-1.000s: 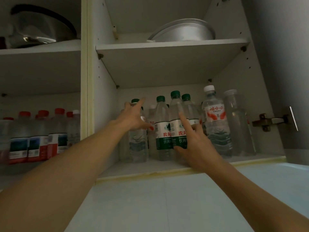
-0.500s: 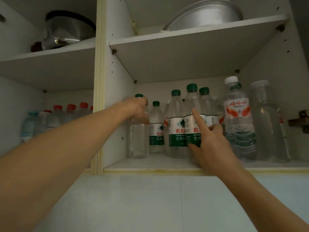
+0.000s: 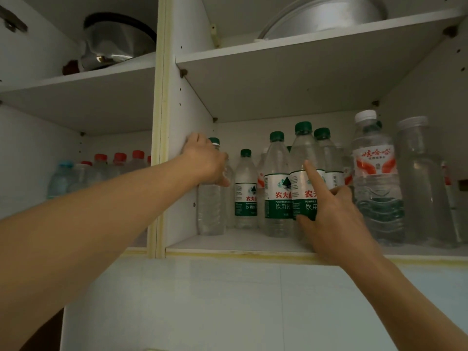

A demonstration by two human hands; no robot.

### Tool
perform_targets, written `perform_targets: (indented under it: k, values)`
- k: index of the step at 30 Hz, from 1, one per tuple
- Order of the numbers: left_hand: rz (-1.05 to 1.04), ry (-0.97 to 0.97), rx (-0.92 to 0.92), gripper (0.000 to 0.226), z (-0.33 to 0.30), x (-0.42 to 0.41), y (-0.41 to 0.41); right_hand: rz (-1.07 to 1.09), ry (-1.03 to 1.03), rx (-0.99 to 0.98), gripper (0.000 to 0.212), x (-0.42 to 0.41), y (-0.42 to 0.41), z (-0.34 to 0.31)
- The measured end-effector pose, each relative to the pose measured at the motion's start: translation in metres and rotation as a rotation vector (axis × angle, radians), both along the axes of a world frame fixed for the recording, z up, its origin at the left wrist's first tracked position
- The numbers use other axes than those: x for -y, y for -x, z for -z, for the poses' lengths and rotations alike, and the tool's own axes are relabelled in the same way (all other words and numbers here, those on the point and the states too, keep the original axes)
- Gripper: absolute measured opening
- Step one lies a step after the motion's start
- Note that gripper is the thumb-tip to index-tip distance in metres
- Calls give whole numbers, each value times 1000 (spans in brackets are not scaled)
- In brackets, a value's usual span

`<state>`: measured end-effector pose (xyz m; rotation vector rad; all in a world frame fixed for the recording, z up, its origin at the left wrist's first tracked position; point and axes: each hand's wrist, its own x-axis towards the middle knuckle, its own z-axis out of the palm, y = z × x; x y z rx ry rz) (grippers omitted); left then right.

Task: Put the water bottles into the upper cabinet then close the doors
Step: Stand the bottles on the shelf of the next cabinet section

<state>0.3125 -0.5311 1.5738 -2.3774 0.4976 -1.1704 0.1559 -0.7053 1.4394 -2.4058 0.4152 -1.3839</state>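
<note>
Left hand (image 3: 205,160): fingers gripping unlabelled bottle (image 3: 211,206); right hand (image 3: 331,214): fingers spread against green-label bottle (image 3: 305,173). Risk: a nudge likely topples crowded neighbours off shelf (image 3: 228,243)

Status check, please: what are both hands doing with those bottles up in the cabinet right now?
Left hand gripping unlabelled bottle by cabinet wall. Right hand steadying green-label bottle, forefinger up. Shelf crowded; doors not yet closed.

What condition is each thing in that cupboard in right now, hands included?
Left hand: wrapped around the unlabelled bottle, which stands upright by the divider.
Right hand: forefinger and thumb on a green-label bottle, upright, capped.
Red-label bottle: upright, white cap on.
Clear bottle: upright, capped.
Metal basin: on upper shelf.
Cabinet doors: open, out of view.
</note>
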Motion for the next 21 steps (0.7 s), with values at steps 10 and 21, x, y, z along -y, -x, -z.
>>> perform_targets:
  k: [10, 21]
  values:
    - [-49, -115, 184, 86, 14, -13, 5, 28, -14, 13, 107, -5, 2, 2]
    - [867, 665, -524, 71, 1, 36, 29, 52, 16, 14, 109, -8, 2, 3]
